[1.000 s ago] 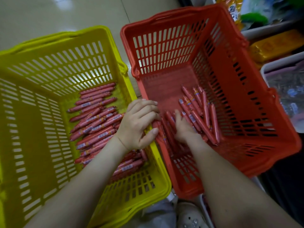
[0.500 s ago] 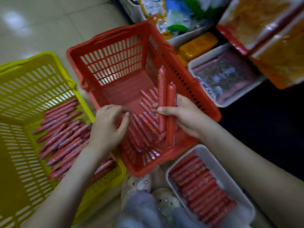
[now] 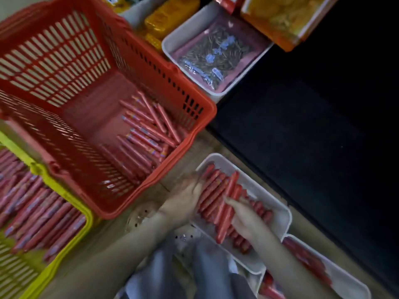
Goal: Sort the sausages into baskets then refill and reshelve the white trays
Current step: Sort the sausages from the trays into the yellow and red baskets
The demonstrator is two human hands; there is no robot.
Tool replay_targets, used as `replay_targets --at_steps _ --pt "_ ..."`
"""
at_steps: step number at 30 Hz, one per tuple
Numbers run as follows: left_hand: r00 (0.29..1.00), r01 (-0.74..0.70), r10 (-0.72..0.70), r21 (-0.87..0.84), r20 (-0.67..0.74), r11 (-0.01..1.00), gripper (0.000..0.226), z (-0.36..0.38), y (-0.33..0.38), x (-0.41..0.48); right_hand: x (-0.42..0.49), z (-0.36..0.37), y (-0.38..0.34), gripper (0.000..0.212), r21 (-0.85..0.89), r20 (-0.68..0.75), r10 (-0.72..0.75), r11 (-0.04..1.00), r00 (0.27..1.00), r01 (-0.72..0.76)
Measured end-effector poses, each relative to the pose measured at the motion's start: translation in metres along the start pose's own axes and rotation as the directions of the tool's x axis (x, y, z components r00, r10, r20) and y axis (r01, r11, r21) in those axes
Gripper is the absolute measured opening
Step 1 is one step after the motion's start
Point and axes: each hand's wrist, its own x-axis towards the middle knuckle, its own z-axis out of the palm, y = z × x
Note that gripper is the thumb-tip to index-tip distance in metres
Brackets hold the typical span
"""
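Nearest the person, a white tray point(image 3: 280, 219) lies on the floor, holding a packed row of sausages. The right hand point(image 3: 246, 221) is closed around the held sausages point(image 3: 227, 203) and lays them lengthwise on top of that row. Half a second ago it held them up over the red basket. The left hand point(image 3: 185, 199) has left the basket and now lies against the row at the tray's left edge. Its fingers appear flat, though blur limits certainty. A second white tray point(image 3: 354, 288), also holding sausages, touches the first at its near right corner. To the left, the yellow basket point(image 3: 88, 221) holds a dense layer of sorted sausages point(image 3: 36, 212). Beyond the hands, the red basket point(image 3: 54, 52) keeps a loose pile point(image 3: 146, 134) at its near right corner. Furthest off, a shelf tray point(image 3: 172, 39) holds a pink packet point(image 3: 216, 59). Judgement: work has moved on from sorting to refilling. The tray looks nearly full, and reshelving remains to be done.
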Motion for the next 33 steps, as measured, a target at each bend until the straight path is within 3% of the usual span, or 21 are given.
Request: replay_targets --at_steps 2,4,6,8,10,12,15,20,24,28,31,33 --pt "0.992 0.054 -0.061 0.066 0.109 0.996 0.097 0.019 -0.017 0.0 0.024 0.01 0.012 0.026 0.019 -0.004 0.027 0.999 1.0 -0.027" --pt "0.982 0.07 -0.077 0.048 0.171 0.996 0.089 0.028 -0.027 0.001 0.048 0.024 0.018 0.033 -0.012 0.008 0.034 0.999 0.999 -0.034" --pt "0.981 0.079 -0.089 0.067 0.172 0.995 0.072 0.034 -0.03 -0.001 0.066 0.035 0.024 0.043 -0.209 -0.023 -0.027 0.978 0.999 0.021" --pt "0.99 0.069 -0.079 0.089 0.115 0.994 0.066 0.042 -0.034 -0.002 0.077 0.041 0.025 0.062 -0.536 -0.108 -0.154 0.841 0.982 0.073" --pt "0.998 0.029 -0.035 0.11 0.047 0.994 0.066 0.045 -0.035 -0.002 0.08 0.039 0.022 0.074 -0.689 -0.159 -0.276 0.719 0.948 0.093" --pt "1.0 0.003 -0.004 0.167 0.003 0.986 0.065 0.049 -0.037 -0.002 0.081 0.032 0.02 0.063 -0.665 -0.229 -0.341 0.739 0.912 0.109" --pt "1.0 0.01 -0.014 0.204 0.018 0.979 0.064 0.048 -0.034 -0.003 0.085 0.027 0.022 0.044 -0.59 -0.328 -0.302 0.805 0.895 0.056" --pt "0.999 0.036 -0.037 0.184 0.007 0.982 0.065 0.051 -0.03 -0.001 0.093 0.042 0.034 0.062 -0.744 -0.092 -0.329 0.65 0.94 0.154" --pt "1.0 -0.008 0.005 0.196 0.015 0.98 0.062 0.042 -0.029 -0.001 0.082 0.044 0.022 0.07 -0.791 -0.045 -0.338 0.586 0.94 0.173" --pt "0.993 -0.118 0.118 0.158 0.006 0.98 0.056 0.003 -0.017 -0.001 0.046 0.056 -0.001 0.041 -0.855 0.079 -0.578 0.379 0.812 0.353" --pt "0.971 -0.177 0.167 -0.043 -0.171 0.983 0.044 -0.056 -0.011 -0.011 0.007 0.077 -0.031 0.049 -0.811 0.287 -0.666 0.213 0.689 0.545" --pt "0.912 -0.326 0.292 -0.077 -0.287 0.942 0.033 -0.104 -0.011 -0.025 -0.016 0.098 -0.052 0.05 -0.732 0.424 -0.726 0.077 0.541 0.677"
